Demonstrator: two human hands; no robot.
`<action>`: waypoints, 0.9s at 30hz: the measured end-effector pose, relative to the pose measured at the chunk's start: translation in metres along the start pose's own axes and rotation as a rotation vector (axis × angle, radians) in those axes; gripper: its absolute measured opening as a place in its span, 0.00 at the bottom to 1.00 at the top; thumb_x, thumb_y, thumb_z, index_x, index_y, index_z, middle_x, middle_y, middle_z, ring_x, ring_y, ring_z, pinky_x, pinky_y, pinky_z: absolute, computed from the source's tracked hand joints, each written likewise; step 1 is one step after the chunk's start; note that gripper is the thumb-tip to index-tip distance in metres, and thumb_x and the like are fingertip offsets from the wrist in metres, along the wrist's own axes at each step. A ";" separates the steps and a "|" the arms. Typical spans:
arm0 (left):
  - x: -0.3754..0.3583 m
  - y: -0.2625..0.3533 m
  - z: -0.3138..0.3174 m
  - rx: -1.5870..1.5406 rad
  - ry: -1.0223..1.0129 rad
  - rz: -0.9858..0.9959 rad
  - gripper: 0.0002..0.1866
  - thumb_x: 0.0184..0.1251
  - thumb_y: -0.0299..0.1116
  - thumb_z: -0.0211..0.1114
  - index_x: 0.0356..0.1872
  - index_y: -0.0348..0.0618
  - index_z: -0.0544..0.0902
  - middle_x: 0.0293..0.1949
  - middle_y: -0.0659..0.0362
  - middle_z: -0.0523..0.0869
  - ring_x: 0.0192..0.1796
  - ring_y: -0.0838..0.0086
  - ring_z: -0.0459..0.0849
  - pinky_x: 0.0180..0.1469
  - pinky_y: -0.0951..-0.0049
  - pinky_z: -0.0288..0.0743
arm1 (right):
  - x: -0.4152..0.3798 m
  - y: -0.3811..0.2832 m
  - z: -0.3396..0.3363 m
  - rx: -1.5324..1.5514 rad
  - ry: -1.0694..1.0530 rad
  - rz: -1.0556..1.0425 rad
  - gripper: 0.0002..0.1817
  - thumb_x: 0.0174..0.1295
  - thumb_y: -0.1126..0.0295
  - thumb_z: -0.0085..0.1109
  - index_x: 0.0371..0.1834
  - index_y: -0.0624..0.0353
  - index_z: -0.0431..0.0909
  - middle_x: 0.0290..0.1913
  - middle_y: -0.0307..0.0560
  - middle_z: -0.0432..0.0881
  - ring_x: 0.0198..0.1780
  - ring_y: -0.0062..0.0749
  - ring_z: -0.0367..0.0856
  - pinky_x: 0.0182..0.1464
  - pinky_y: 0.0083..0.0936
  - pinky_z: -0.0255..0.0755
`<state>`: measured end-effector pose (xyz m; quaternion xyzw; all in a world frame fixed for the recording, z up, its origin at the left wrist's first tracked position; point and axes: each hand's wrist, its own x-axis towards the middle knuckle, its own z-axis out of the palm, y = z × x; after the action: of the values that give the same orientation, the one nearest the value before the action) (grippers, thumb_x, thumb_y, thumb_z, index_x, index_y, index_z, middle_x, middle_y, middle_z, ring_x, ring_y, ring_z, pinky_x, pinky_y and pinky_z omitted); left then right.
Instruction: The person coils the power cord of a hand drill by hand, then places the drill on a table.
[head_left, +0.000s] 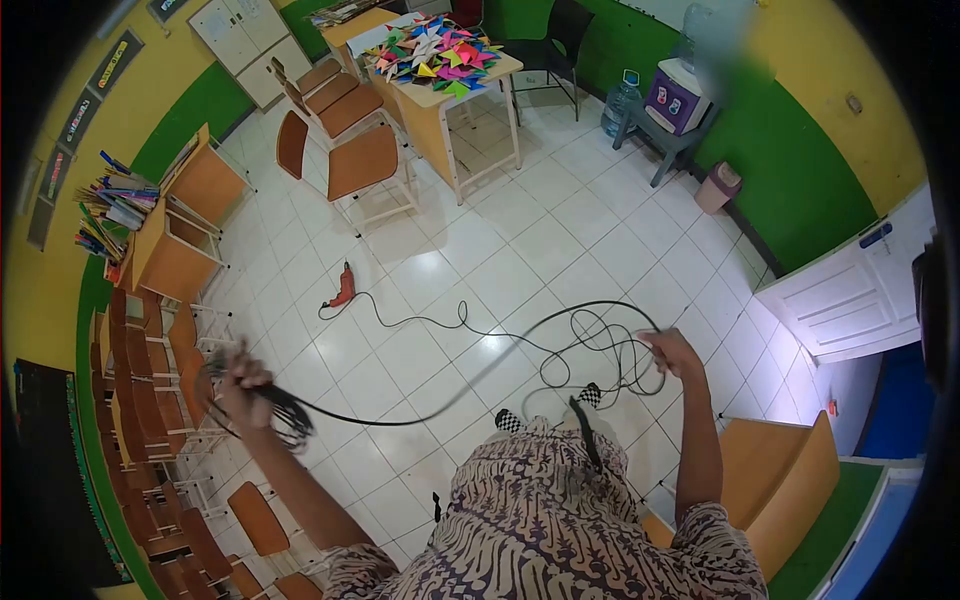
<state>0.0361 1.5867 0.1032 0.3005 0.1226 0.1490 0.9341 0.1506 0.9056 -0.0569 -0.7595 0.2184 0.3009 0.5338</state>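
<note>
My left hand [245, 390] is closed around a gathered bundle of black cable [290, 415], raised over the floor on the left. It is slightly blurred. A single length of the cable [420, 422] sags from that bundle across to my right hand [673, 352], whose fingers pinch it on the right side. Below my right hand, loose loops of thin cord [590, 350] lie on the tiles near my checkered shoes. A thin cord leads from these loops to a red power drill [345, 285] lying on the floor.
Brown chairs [365, 165] stand by a table [430, 95] heaped with colourful folded paper. More chairs [130, 380] line the left wall. A water dispenser [678, 97], a water bottle [620, 105] and a bin [718, 187] stand along the right wall. A wooden desk [770, 460] is close on my right.
</note>
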 end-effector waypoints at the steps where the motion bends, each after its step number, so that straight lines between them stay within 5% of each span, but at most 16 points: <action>1: -0.003 -0.028 0.004 -0.010 0.038 -0.071 0.11 0.76 0.33 0.50 0.48 0.37 0.74 0.24 0.68 0.70 0.21 0.85 0.66 0.26 0.80 0.65 | -0.011 -0.030 0.011 0.238 -0.117 -0.094 0.23 0.66 0.52 0.56 0.20 0.55 0.65 0.14 0.28 0.56 0.12 0.15 0.54 0.12 0.19 0.53; 2: -0.005 -0.054 0.000 -0.033 -0.009 -0.150 0.10 0.76 0.33 0.50 0.47 0.38 0.74 0.23 0.68 0.70 0.21 0.86 0.66 0.26 0.81 0.65 | -0.022 -0.058 0.024 0.476 -0.237 -0.187 0.21 0.66 0.53 0.55 0.22 0.53 0.65 0.14 0.28 0.56 0.13 0.12 0.52 0.12 0.16 0.49; 4: -0.015 -0.101 -0.002 -0.168 -0.083 -0.317 0.09 0.75 0.33 0.49 0.45 0.40 0.75 0.22 0.69 0.70 0.21 0.87 0.66 0.25 0.82 0.64 | -0.057 -0.115 0.058 0.590 -0.146 -0.344 0.18 0.67 0.54 0.54 0.24 0.52 0.67 0.15 0.27 0.57 0.14 0.10 0.50 0.14 0.13 0.45; 7: -0.029 -0.153 0.002 -0.299 -0.095 -0.511 0.09 0.75 0.34 0.50 0.42 0.41 0.75 0.20 0.70 0.67 0.21 0.89 0.64 0.24 0.83 0.62 | -0.104 -0.160 0.115 0.435 -0.082 -0.565 0.16 0.71 0.58 0.48 0.25 0.51 0.67 0.17 0.26 0.58 0.17 0.08 0.52 0.16 0.13 0.45; 8: -0.032 -0.167 0.010 -0.340 -0.146 -0.564 0.12 0.75 0.38 0.51 0.43 0.40 0.76 0.23 0.66 0.72 0.23 0.85 0.69 0.25 0.80 0.67 | -0.117 -0.165 0.136 0.202 -0.042 -0.792 0.14 0.71 0.60 0.48 0.28 0.55 0.70 0.20 0.28 0.62 0.20 0.09 0.56 0.19 0.14 0.51; 9: -0.034 -0.181 0.020 -0.380 -0.198 -0.622 0.15 0.75 0.41 0.51 0.43 0.38 0.76 0.25 0.63 0.78 0.25 0.81 0.75 0.26 0.77 0.72 | -0.136 -0.170 0.155 0.017 -0.102 -0.943 0.10 0.69 0.68 0.49 0.39 0.63 0.76 0.23 0.36 0.72 0.26 0.20 0.71 0.28 0.25 0.67; 10: -0.040 -0.191 0.041 -0.263 -0.152 -0.579 0.20 0.75 0.45 0.50 0.46 0.35 0.75 0.32 0.54 0.82 0.31 0.71 0.80 0.31 0.71 0.77 | -0.158 -0.176 0.172 -0.154 -0.298 -0.758 0.07 0.68 0.70 0.49 0.41 0.62 0.74 0.24 0.45 0.78 0.27 0.32 0.79 0.30 0.32 0.71; 11: -0.044 -0.196 0.063 -0.147 -0.106 -0.534 0.25 0.75 0.49 0.48 0.49 0.31 0.75 0.39 0.45 0.85 0.37 0.61 0.85 0.35 0.64 0.82 | -0.168 -0.172 0.185 -0.448 -0.330 -1.093 0.06 0.68 0.71 0.47 0.42 0.63 0.70 0.24 0.56 0.79 0.27 0.49 0.81 0.31 0.42 0.72; 12: -0.041 -0.200 0.075 -0.287 -0.232 -0.570 0.34 0.75 0.55 0.43 0.55 0.26 0.72 0.50 0.32 0.80 0.49 0.43 0.83 0.46 0.54 0.83 | -0.177 -0.170 0.199 -0.658 -0.431 -1.085 0.08 0.68 0.68 0.46 0.40 0.63 0.67 0.24 0.60 0.78 0.27 0.58 0.79 0.31 0.47 0.71; 13: -0.043 -0.198 0.102 -0.286 -0.287 -0.562 0.36 0.76 0.56 0.39 0.59 0.24 0.69 0.49 0.34 0.81 0.53 0.41 0.81 0.52 0.52 0.81 | -0.197 -0.178 0.204 -0.724 -0.494 -0.991 0.13 0.69 0.63 0.47 0.37 0.64 0.67 0.20 0.57 0.77 0.25 0.56 0.79 0.30 0.47 0.71; 15: -0.036 -0.193 0.124 -0.303 -0.341 -0.527 0.30 0.78 0.51 0.38 0.55 0.28 0.71 0.39 0.45 0.84 0.42 0.53 0.86 0.46 0.59 0.82 | -0.206 -0.170 0.208 -0.677 -0.545 -0.874 0.13 0.70 0.61 0.48 0.39 0.63 0.67 0.19 0.56 0.76 0.25 0.56 0.79 0.30 0.47 0.71; 17: -0.021 -0.191 0.131 -0.687 -0.603 -0.685 0.23 0.80 0.46 0.36 0.48 0.34 0.71 0.27 0.59 0.80 0.27 0.70 0.81 0.35 0.67 0.78 | -0.202 -0.154 0.208 -0.562 -0.504 -0.895 0.15 0.69 0.60 0.49 0.39 0.63 0.69 0.19 0.55 0.75 0.25 0.55 0.79 0.30 0.46 0.70; 18: -0.024 -0.182 0.143 -0.592 -0.554 -0.678 0.19 0.81 0.42 0.35 0.42 0.40 0.70 0.21 0.66 0.71 0.19 0.81 0.69 0.27 0.73 0.69 | -0.193 -0.145 0.206 -0.439 -0.462 -0.913 0.17 0.69 0.58 0.51 0.38 0.63 0.71 0.19 0.55 0.75 0.25 0.54 0.79 0.30 0.46 0.70; 23: -0.020 -0.123 0.155 -0.675 -0.534 -0.506 0.14 0.80 0.41 0.37 0.40 0.43 0.66 0.22 0.67 0.63 0.21 0.81 0.63 0.28 0.74 0.64 | -0.078 -0.036 0.181 -0.665 -0.424 -0.798 0.19 0.64 0.53 0.57 0.26 0.59 0.83 0.16 0.52 0.72 0.23 0.49 0.77 0.28 0.41 0.67; 26: -0.009 -0.054 0.142 -0.648 -0.579 -0.202 0.11 0.79 0.37 0.39 0.38 0.45 0.67 0.23 0.69 0.63 0.21 0.83 0.63 0.27 0.77 0.63 | 0.065 0.166 0.129 -0.881 -0.071 -0.752 0.12 0.53 0.53 0.63 0.36 0.43 0.88 0.22 0.51 0.79 0.26 0.48 0.78 0.31 0.42 0.70; 27: -0.006 -0.030 0.131 -0.628 -0.599 -0.077 0.10 0.79 0.35 0.39 0.37 0.45 0.67 0.23 0.69 0.63 0.21 0.83 0.63 0.27 0.78 0.62 | 0.055 0.189 0.094 -0.988 0.001 -0.747 0.18 0.45 0.52 0.67 0.40 0.44 0.87 0.26 0.49 0.82 0.31 0.46 0.81 0.35 0.41 0.73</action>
<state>0.0782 1.4923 0.1899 0.0271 -0.1941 0.0505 0.9793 0.0462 0.9308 -0.2469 -0.9421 -0.2272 0.1590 0.1883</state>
